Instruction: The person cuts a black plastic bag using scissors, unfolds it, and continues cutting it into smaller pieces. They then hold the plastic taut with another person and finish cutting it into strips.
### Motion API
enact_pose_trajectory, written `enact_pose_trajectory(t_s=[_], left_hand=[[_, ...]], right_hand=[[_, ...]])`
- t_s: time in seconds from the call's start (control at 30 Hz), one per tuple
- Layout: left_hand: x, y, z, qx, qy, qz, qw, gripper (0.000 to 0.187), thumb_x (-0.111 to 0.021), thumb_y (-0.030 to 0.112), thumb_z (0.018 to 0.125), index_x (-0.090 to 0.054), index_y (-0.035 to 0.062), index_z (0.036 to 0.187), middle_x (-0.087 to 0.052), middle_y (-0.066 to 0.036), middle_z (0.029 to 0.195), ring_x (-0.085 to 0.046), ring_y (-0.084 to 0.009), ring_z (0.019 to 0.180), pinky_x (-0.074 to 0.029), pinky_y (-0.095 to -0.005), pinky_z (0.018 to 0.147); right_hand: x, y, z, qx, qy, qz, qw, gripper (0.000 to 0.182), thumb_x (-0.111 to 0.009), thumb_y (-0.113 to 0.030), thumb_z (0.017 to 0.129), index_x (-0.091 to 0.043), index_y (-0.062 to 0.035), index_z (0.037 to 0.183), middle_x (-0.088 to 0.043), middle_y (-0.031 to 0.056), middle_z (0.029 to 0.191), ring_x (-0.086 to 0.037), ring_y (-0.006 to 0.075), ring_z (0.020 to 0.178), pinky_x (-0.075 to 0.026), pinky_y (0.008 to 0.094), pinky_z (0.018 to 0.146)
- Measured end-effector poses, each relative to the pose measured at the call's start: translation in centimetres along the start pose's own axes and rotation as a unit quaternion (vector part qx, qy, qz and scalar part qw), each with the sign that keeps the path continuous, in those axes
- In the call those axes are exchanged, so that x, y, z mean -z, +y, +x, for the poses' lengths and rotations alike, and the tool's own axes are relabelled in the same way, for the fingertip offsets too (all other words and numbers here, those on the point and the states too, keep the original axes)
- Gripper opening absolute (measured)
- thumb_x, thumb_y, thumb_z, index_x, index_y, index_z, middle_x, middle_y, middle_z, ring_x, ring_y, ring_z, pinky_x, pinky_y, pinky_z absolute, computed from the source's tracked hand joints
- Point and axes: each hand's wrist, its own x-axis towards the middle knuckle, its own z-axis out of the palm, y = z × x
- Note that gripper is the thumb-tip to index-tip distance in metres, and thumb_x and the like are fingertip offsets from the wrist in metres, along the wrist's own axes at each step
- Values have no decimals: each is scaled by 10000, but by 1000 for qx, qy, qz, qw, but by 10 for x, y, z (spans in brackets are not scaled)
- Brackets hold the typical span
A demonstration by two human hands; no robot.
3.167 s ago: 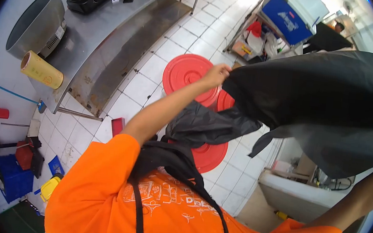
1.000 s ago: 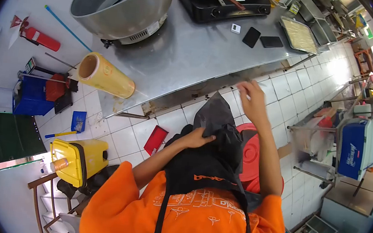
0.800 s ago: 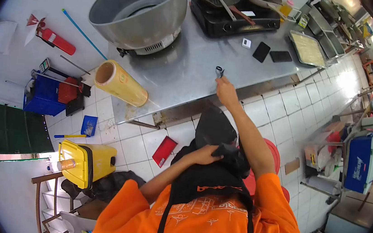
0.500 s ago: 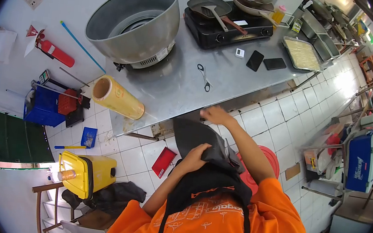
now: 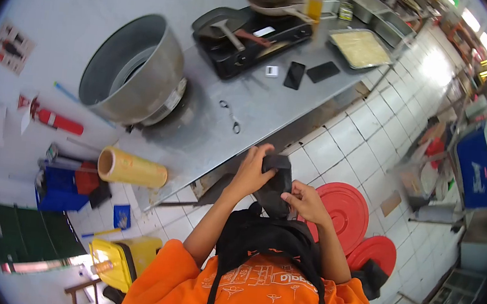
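A dark grey-black pliable sheet (image 5: 276, 186), looking like a plastic bag, is bunched in front of my black apron (image 5: 270, 235). My left hand (image 5: 254, 171) grips its upper left side, with the thumb across the front. On the opposite edge, my right hand (image 5: 307, 202) pinches the material between thumb and fingers. Part of the sheet trails down to the left behind my left forearm. Both hands are just off the front edge of the steel table (image 5: 196, 147). Scissors (image 5: 230, 117) lie on the tabletop beyond them.
A large grey drum-shaped machine (image 5: 139, 70), a roll of plastic wrap (image 5: 133, 168), a black stove (image 5: 248, 46), two phones (image 5: 294, 75) and a covered tray (image 5: 361, 48) stand on the table. Red lids (image 5: 341, 213) are at floor level right; a yellow bin (image 5: 113, 260) is left.
My right hand has come back to the sheet and now pinches it. My left hand has moved up and forward; the sheet is more bunched. The view has shifted and turned.
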Motion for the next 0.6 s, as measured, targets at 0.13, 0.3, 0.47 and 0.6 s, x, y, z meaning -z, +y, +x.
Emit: enact_pose_trajectory(t_s=[0.13, 0.3, 0.47, 0.6], left_hand=[[-12, 54, 10, -243, 119, 158, 950, 646, -703, 187, 812, -435, 65, 1388, -434, -174, 1397, -385, -390, 1330, -319, -481, 1075], [-59, 98, -12, -307, -35, -105, 945, 680, -612, 315, 922, -346, -26, 1448, -350, -215, 1495, -299, -401, 1408, -236, -473, 1151], [-62, 113, -4, -224, -91, -320, 916, 649, -457, 379, 1002, -308, -52, 1464, -400, -209, 1478, -388, -296, 1377, -292, -366, 1119], [-55, 118, -1, -214, -105, -364, 900, 656, -358, 417, 1035, -292, -74, 1465, -393, -206, 1483, -387, -279, 1370, -265, -340, 1126]], right_hand=[[15, -10, -8, 32, 180, 302, 936, 172, -629, -178, 959, -535, -39, 919, -560, -14, 684, -516, 54, 503, -415, 207, 455], [31, -37, -21, 87, 236, 440, 862, 168, -639, -155, 942, -525, -50, 1008, -588, -4, 704, -559, 65, 492, -445, 207, 423], [36, -54, -29, 143, 223, 387, 883, 158, -606, -44, 937, -513, -12, 1060, -620, 59, 820, -665, 154, 684, -560, 268, 572], [43, -63, -30, 146, 182, 360, 903, 144, -610, -74, 948, -543, 19, 1034, -644, 93, 885, -703, 213, 761, -583, 294, 591]])
